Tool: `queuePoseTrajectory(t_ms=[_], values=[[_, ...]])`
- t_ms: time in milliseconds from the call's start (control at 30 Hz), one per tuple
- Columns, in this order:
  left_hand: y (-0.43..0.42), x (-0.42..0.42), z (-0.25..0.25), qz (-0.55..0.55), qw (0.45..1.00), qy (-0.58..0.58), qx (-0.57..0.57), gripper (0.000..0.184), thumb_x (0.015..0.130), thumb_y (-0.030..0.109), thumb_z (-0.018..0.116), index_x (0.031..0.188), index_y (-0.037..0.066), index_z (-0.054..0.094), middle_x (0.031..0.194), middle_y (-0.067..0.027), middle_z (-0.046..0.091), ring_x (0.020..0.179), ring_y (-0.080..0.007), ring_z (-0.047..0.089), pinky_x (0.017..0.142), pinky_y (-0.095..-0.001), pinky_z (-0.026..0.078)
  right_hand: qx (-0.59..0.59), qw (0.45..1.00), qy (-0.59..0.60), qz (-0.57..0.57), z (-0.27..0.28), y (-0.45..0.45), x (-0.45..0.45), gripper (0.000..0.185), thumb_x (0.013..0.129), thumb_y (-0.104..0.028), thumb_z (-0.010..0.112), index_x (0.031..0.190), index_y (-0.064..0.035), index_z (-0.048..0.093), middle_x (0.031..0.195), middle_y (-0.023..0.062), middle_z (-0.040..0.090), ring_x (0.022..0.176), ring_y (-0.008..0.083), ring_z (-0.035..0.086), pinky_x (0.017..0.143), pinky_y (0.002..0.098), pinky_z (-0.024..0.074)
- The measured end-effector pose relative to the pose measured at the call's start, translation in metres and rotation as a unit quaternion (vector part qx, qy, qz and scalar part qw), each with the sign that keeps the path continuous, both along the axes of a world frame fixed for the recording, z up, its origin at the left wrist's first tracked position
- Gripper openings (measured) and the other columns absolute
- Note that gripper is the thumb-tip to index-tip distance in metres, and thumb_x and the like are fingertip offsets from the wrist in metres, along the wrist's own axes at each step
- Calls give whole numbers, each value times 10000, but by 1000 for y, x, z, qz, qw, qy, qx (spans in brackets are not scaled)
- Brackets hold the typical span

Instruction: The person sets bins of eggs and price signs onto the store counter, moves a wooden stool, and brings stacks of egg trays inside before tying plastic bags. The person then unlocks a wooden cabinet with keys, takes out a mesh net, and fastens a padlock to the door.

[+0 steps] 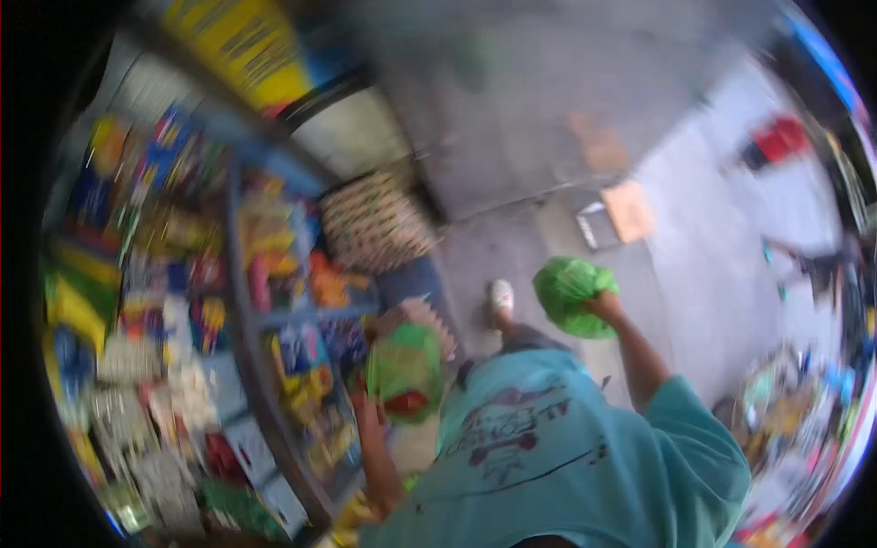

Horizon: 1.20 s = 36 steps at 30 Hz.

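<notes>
My left hand [363, 402] is closed at the left edge of a green see-through plastic bag [408, 365], which has something red inside near its bottom. On the other side, my right hand [601, 306] grips a second green plastic bag [565, 292], bulging and more opaque. Its contents cannot be made out. Both bags hang apart from each other, one on either side of my turquoise shirt [539, 438]. The picture is blurred by motion.
Shelves [239, 265] packed with colourful packets line the left. An egg tray stack [376, 222] stands beside them. On the grey floor lies an open box [598, 226]. A person in red [776, 140] is at the upper right; piled goods [781, 402] are at the lower right.
</notes>
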<state>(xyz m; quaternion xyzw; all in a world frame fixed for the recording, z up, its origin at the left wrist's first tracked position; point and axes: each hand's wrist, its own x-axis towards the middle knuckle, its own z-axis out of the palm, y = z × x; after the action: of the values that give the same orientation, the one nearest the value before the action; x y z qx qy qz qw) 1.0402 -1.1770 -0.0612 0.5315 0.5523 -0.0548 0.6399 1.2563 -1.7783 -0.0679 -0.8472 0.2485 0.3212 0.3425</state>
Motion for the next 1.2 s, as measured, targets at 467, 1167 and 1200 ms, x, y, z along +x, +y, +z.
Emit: queuePoseTrajectory(t_ms=[467, 1167, 1200], values=[[63, 346, 150, -277, 867, -63, 409, 218, 737, 206, 652, 680, -5, 642, 562, -149, 594, 550, -271, 622, 527, -412, 458, 84, 943, -84, 311, -18, 186, 197, 334, 767, -304, 698, 927, -10, 703, 785, 163, 705, 748, 302, 693, 685, 420, 539], [135, 541, 35, -185, 941, -49, 279, 231, 835, 183, 543, 732, 14, 664, 590, -108, 606, 513, -232, 586, 478, -357, 444, 96, 935, -91, 330, 5, 272, 294, 308, 761, -257, 696, 923, 3, 676, 845, 235, 680, 796, 400, 668, 702, 459, 526], [136, 544, 38, -148, 953, -87, 250, 223, 837, 158, 536, 710, 16, 652, 582, -100, 597, 485, -195, 560, 440, -330, 414, 115, 935, -90, 324, 12, 275, 296, 298, 767, -251, 692, 927, 0, 677, 849, 234, 680, 795, 396, 669, 701, 457, 526]])
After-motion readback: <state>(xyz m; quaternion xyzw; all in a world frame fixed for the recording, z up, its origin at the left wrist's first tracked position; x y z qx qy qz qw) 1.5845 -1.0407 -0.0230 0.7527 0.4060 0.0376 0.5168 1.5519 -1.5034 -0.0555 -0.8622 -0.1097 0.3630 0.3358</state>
